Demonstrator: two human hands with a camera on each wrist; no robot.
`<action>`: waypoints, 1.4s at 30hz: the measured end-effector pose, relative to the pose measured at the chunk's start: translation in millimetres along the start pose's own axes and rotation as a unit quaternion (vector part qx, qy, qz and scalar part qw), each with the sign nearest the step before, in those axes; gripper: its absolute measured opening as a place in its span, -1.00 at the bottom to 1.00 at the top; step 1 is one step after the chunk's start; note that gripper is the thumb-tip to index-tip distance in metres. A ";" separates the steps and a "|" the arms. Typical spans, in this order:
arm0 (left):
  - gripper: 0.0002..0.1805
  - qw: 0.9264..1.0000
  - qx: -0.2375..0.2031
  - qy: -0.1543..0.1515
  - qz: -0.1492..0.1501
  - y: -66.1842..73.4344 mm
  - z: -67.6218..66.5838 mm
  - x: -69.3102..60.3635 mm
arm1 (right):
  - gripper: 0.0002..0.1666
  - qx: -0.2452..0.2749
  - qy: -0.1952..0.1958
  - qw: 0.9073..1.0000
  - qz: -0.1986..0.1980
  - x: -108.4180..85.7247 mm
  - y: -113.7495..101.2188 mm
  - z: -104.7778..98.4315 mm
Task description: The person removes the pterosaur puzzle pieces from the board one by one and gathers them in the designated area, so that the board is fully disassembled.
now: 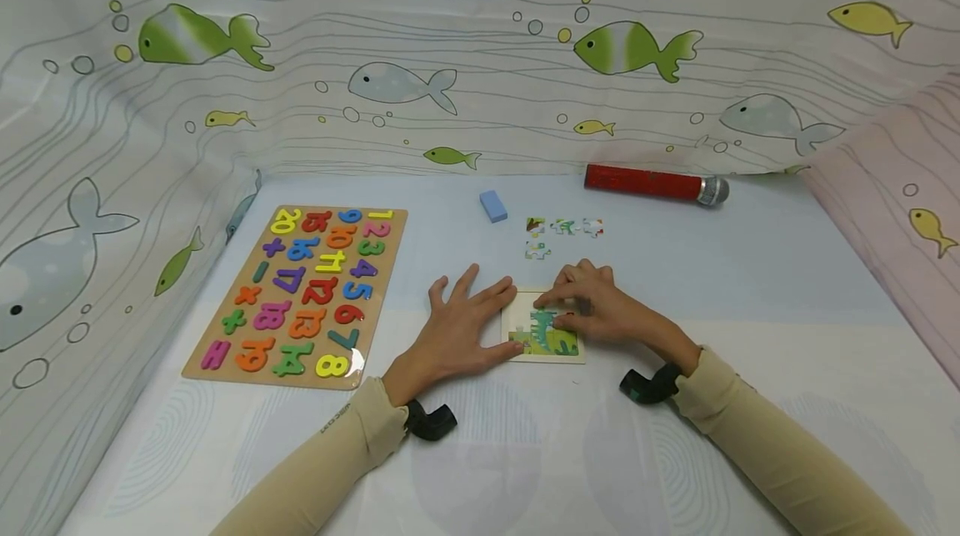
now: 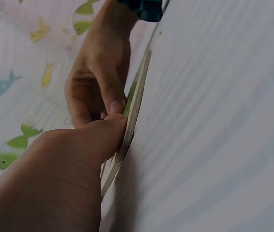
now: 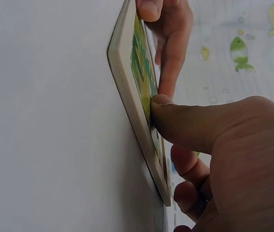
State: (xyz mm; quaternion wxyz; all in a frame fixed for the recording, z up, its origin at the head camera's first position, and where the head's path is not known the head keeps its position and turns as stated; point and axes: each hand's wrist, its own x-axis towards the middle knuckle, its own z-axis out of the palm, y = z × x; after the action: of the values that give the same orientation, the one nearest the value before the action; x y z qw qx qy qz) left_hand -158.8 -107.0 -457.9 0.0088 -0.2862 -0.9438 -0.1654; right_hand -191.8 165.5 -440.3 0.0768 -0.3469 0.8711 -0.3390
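- Head view: on the table [image 1: 517, 453], the puzzle tray [image 1: 555, 359] lies with fitted pieces [image 1: 549, 344] along its near edge; loose pieces [image 1: 564, 227] are laid out between it and the table's far edge.
- Head view: the left hand [image 1: 467, 328] is spread, nothing grasped, by the tray's left edge, thumb over the near-left corner; firm bracing there seems advisable.
- Left wrist view: both thumbs are seen close together, so seams should be left uncovered.
- Right wrist view: the right hand's [image 3: 243, 150] thumb is rested on the picture, other fingers bent; whether a piece is pinched cannot be told. Tabs are best aligned before pressure is applied.
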 end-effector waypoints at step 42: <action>-0.08 1.000 -0.004 0.002 0.001 -0.7 -0.1 0.1 | -0.49 -0.042 -0.012 0.999 -0.020 -1.1 -2.9 0.4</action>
State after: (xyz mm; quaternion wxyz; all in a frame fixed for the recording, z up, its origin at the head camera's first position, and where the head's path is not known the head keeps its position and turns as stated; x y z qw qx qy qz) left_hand -159.3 -107.5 -458.1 0.0101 -0.2863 -0.9429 -0.1698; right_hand -189.2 164.5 -438.8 0.0663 -0.3715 0.8763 -0.2996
